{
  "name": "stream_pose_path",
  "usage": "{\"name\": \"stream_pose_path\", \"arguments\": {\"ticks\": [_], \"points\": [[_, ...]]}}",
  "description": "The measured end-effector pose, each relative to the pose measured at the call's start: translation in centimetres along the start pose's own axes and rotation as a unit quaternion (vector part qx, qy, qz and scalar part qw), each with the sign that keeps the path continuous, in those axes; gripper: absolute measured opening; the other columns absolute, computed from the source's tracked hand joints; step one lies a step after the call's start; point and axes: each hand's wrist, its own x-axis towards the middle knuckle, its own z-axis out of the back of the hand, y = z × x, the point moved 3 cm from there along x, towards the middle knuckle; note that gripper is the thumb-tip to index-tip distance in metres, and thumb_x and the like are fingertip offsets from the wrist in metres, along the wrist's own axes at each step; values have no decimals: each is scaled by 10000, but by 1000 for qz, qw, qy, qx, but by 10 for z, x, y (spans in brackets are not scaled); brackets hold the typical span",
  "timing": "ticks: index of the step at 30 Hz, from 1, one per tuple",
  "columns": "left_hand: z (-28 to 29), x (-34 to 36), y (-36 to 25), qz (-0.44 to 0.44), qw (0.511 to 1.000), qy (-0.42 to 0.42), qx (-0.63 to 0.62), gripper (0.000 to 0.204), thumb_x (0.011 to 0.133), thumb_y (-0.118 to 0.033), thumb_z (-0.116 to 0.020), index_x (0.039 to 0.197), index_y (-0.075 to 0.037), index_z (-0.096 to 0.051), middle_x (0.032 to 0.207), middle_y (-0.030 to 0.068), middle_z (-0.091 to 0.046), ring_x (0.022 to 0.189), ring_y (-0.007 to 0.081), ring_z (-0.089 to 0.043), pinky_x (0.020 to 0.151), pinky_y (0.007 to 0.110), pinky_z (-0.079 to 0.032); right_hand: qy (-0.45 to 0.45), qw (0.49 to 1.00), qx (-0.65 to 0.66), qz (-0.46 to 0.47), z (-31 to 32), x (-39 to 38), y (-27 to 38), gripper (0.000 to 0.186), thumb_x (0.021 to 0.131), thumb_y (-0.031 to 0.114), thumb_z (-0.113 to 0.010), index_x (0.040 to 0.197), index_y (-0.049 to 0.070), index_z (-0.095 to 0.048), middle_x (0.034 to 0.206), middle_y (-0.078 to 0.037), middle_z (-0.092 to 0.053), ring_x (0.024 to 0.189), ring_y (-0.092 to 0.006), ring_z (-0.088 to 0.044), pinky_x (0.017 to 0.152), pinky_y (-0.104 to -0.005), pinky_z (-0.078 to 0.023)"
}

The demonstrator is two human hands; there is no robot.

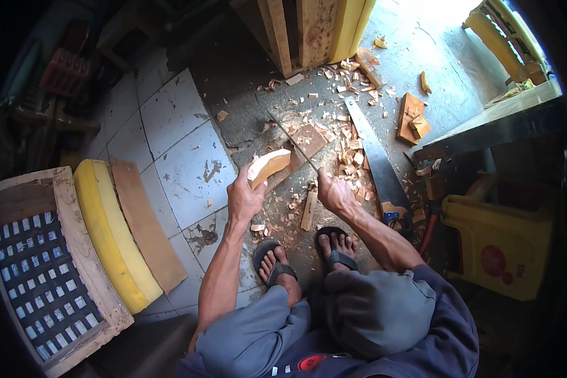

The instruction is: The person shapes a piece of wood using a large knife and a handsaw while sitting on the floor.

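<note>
My left hand (pixel 244 195) grips a pale, slightly curved wood block (pixel 269 165), held above the floor at the middle. My right hand (pixel 331 189) is closed on the near end of a long, thin tool (pixel 293 142), a blade or rod, which slants away up and to the left. Under them lies a flat wooden board (pixel 305 143) among chips and shavings (pixel 349 160). Just right of my right hand a handsaw (pixel 372 154) lies flat, teeth and handle in view. A small upright-grained offcut (pixel 309 210) rests between my hands, near my sandalled feet.
A slatted wooden frame (pixel 63 189), yellow foam (pixel 110 233) and a tan sheet (pixel 148 230) are at left on tiles. A wooden-and-yellow structure (pixel 309 34) stands ahead. Stacked wood pieces (pixel 411 110), a dark bench edge (pixel 485 129) and a yellow plastic container (pixel 491 242) are at right.
</note>
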Motion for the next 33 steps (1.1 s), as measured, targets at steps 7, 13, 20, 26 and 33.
{"name": "stream_pose_path", "arguments": {"ticks": [7, 13, 20, 26, 33], "points": [[2, -1, -5, 45, 998, 35, 14, 614, 834, -111, -761, 1405, -16, -556, 1082, 269, -743, 960, 352, -762, 839, 425, -606, -51, 996, 42, 59, -6, -8, -9, 120, 992, 79, -467, 1089, 9, -481, 651, -193, -599, 476, -367, -587, 411, -492, -440], [1, 0, -4, 59, 997, 39, 34, 611, 836, -98, -749, 1405, 9, -557, 1011, 261, -753, 871, 327, -773, 779, 417, -616, -111, 979, 75, 155, 32, -36, 54, 101, 1028, 73, -426, 1101, 33, -482, 719, -184, -624, 499, -335, -606, 393, -461, -443], [-3, -2, 1, -62, 997, -30, 27, 520, 828, -90, -730, 1315, 26, -590, 984, 281, -745, 890, 379, -767, 786, 438, -619, -38, 998, 26, 47, 25, -13, 42, 166, 988, 119, -504, 1125, 32, -471, 674, -224, -629, 534, -432, -612, 452, -498, -470], [-5, 0, -16, -5, 1000, 1, 20, 546, 824, -109, -754, 1327, 14, -581, 936, 275, -743, 869, 388, -764, 769, 442, -616, 93, 994, -36, -34, 12, 2, 22, 187, 1000, 81, -459, 1154, -20, -492, 807, -199, -665, 548, -297, -628, 435, -461, -463], [-5, 3, -45, 129, 986, 96, 44, 574, 824, -130, -756, 1348, 26, -583, 1087, 287, -735, 997, 353, -758, 880, 419, -602, -36, 997, 1, 74, 23, -22, 35, 145, 1031, 103, -451, 1158, 35, -467, 677, -211, -620, 521, -356, -616, 432, -495, -446]]}}
